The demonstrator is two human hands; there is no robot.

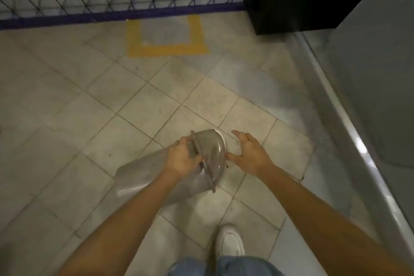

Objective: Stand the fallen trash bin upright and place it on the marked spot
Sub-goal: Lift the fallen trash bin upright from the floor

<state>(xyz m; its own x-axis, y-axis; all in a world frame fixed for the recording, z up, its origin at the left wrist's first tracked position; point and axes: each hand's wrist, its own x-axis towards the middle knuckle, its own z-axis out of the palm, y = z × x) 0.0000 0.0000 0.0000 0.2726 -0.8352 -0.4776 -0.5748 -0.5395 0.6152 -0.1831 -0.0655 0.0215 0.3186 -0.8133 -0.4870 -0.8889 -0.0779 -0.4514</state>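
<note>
The grey trash bin (143, 175) lies tilted on the tiled floor (67, 107), well short of the yellow taped square (168, 48) by the fence, its lid rim gripped by the left hand (182, 159) while the right hand (248, 152) hovers spread wide just beside the lid.

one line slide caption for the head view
Left hand grips the fallen grey trash bin by its lid rim; right hand open beside it, yellow marked spot ahead.

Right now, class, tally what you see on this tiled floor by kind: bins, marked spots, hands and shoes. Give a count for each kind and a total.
Fallen grey plastic trash bin: 1
Yellow taped square marking: 1
Bare hands, left hand and right hand: 2
White shoe: 1
Total: 5
</note>
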